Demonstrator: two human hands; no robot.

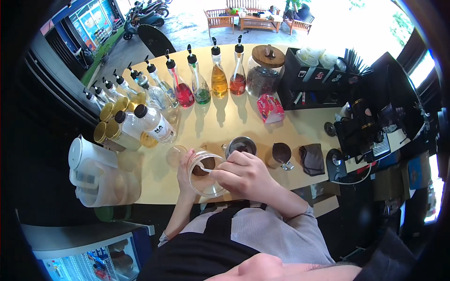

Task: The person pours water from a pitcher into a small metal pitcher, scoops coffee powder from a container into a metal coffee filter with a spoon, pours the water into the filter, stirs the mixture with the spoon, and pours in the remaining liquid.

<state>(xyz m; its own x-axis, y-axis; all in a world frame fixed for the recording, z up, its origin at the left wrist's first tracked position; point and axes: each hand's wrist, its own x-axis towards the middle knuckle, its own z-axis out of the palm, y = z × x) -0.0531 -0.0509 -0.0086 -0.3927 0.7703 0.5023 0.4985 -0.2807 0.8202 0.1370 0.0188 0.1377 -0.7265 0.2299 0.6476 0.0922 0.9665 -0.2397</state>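
My left hand (185, 174) is wrapped round the left side of a clear wide-mouthed jar (209, 188) with something brown inside. A white spoon or stick (205, 169) reaches into the jar's mouth, its other end pinched in my right hand (243, 175). Just behind my right hand stands a metal cup (242, 144), partly covered by the fingers. A clear round lid or dish (176, 156) lies left of the jar. To the right is a small pitcher (280, 154) with dark contents.
Syrup bottles (200, 89) line the back edge. Gold-lidded jars (112, 129) and white pitchers (96, 171) stand left. A pink packet (270, 109), wooden-lidded jar (265, 70), dark cloth (312, 159), black caddy (309, 84) and coffee machine (370, 126) occupy the right. Outside, a person (303, 14) sits on a bench.
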